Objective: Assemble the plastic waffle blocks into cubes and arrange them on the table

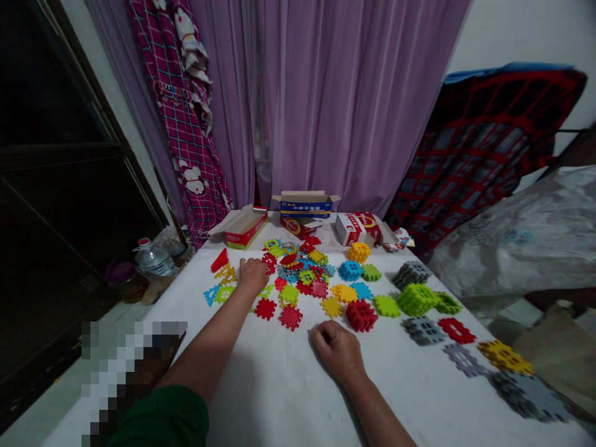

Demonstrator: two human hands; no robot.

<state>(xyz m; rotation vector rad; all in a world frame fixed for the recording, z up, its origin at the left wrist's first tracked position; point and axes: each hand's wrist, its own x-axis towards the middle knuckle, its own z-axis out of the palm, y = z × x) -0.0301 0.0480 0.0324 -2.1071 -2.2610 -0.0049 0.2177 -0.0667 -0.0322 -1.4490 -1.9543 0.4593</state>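
My left hand (252,274) is at the left edge of a mixed pile of plastic interlocking building pieces (298,264), its fingers bent down and closed. The fingertips are hidden, so I cannot make out what they hold, if anything. Resting on the table, my right hand (339,351) is loosely curled shut with nothing visible in it. Just beyond it stands a stack of red pieces (361,315), with a yellow square piece (332,307) beside it. Flat red pieces (291,317) lie between my hands.
Sorted stacks run down the right side: blue (350,270), green (418,299), grey (423,330) and yellow (505,356). Open cardboard boxes stand at the back, one red and green (246,228), one blue (306,207), one red and white (357,228). A red wedge-shaped piece (219,260) lies left.
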